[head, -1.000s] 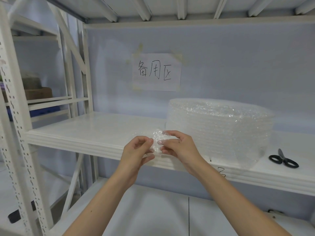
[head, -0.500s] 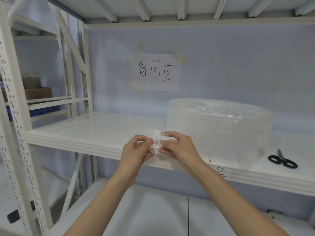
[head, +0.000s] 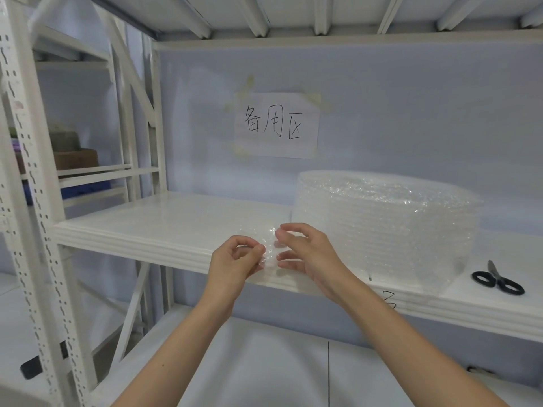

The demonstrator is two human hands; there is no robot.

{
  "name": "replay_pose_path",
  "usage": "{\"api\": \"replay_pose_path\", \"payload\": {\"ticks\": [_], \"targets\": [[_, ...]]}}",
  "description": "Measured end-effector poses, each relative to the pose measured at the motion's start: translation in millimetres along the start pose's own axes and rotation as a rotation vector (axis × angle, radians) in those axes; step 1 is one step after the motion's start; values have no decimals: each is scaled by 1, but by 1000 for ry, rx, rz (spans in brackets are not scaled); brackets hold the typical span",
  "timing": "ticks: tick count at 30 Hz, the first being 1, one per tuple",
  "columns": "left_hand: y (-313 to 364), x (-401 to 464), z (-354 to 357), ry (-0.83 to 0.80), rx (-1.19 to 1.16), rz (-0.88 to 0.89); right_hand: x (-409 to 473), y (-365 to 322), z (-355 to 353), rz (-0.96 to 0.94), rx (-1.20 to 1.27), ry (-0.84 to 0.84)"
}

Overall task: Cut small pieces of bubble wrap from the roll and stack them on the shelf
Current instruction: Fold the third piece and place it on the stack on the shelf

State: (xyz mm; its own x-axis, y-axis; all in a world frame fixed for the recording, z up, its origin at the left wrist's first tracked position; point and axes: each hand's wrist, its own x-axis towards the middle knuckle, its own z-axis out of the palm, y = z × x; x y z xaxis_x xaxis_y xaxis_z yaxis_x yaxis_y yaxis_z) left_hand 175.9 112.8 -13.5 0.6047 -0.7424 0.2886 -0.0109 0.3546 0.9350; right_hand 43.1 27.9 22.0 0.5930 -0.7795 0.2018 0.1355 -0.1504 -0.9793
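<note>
A small clear piece of bubble wrap [head: 269, 240] is held between both hands, just above the front edge of the white shelf [head: 164, 224]. My left hand [head: 235, 261] pinches its left side with thumb and fingers. My right hand [head: 305, 254] grips its right side, fingers curled over it. The big bubble wrap roll [head: 385, 221] lies flat on the shelf right behind my right hand. Black-handled scissors [head: 498, 280] lie on the shelf to the right of the roll, untouched.
A paper sign with handwritten characters [head: 277, 124] is taped to the back wall. Perforated white uprights [head: 32, 201] frame the rack at left, with boxes on a neighbouring shelf [head: 75, 158]. A lower shelf [head: 264, 362] spreads below my arms.
The hands have shifted slightly on the small piece, which now looks more spread out between them. The right fingers are lifted and curled higher than before.
</note>
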Motion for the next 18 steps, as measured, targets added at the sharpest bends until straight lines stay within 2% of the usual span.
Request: {"api": "replay_pose_path", "payload": {"ticks": [5, 13, 18], "targets": [[-1, 1, -9, 10, 4, -17, 17, -2, 7, -52, -73, 53], [13, 20, -53, 101, 28, -34, 64, -11, 42, -132, -227, -42], [16, 41, -79, 186, 257, 5, 98, -15, 74, -191, -442, -63]]}}
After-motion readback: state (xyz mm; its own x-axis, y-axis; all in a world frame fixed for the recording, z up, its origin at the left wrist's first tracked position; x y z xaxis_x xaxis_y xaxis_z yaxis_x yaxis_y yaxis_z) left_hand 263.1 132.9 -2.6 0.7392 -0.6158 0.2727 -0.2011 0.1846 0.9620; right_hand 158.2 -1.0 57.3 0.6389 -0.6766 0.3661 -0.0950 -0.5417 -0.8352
